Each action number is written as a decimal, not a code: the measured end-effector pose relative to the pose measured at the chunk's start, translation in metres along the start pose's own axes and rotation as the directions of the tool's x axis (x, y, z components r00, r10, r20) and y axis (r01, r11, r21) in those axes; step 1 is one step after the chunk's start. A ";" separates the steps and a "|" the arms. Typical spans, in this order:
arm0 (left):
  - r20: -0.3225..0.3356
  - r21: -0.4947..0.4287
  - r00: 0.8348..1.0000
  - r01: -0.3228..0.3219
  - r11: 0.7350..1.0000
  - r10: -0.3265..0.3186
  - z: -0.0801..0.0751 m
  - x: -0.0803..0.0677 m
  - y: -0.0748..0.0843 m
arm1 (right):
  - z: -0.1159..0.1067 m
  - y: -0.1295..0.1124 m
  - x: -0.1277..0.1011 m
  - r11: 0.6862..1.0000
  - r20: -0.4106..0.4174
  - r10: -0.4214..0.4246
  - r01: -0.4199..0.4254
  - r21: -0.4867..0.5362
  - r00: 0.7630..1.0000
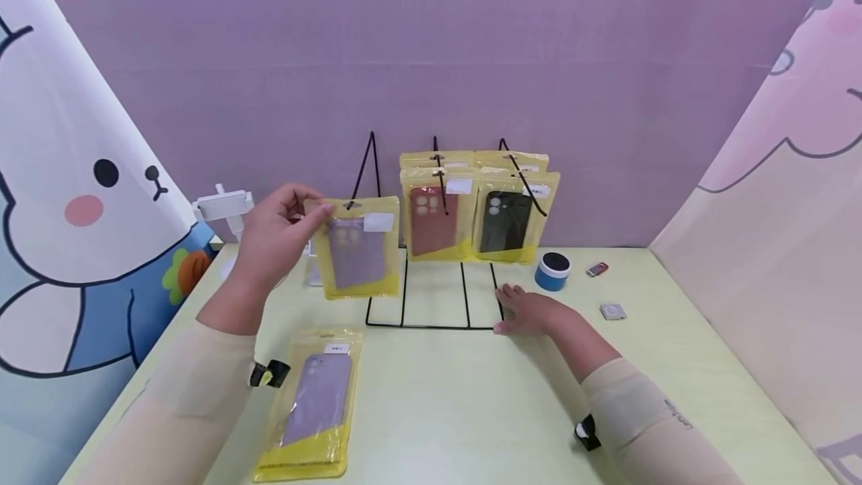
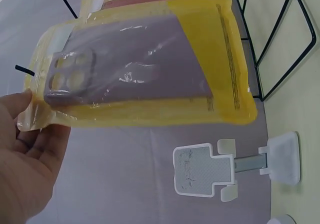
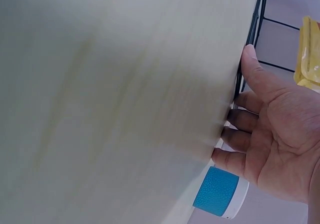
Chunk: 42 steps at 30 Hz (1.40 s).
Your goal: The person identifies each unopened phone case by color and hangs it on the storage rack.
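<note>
Head view: left hand [image 1: 276, 234] pinches the top corner of a yellow plastic pouch with a purple phone case inside [image 1: 357, 249], holding it up right at the leftmost hook of the black wire display rack [image 1: 434, 245]. Right hand [image 1: 528, 310] rests on the rack's base at the tabletop [image 1: 471, 410], fingers relaxed and touching the wire. I'd say keep that base pinned and level the pouch so its hang hole meets the hook tip. Another purple-case pouch [image 1: 313, 406] lies flat nearby.
</note>
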<state>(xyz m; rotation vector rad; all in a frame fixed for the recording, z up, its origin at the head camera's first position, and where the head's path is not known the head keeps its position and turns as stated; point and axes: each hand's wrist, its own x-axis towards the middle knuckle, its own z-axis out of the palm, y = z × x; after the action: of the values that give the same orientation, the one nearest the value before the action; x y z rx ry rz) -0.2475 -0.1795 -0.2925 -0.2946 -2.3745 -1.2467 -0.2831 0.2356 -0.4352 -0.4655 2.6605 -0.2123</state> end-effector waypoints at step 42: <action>0.061 0.224 0.981 0.168 0.960 -0.186 0.015 0.088 -0.001 | 0.000 -0.002 -0.001 1.000 -0.004 0.026 -0.026 -0.001 1.000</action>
<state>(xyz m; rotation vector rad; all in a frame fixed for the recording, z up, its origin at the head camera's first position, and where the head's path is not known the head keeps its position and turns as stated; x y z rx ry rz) -0.3300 -0.1690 -0.2589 -0.0651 -2.6288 -1.0529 -0.2821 0.2343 -0.4341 -0.4307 2.6692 -0.2046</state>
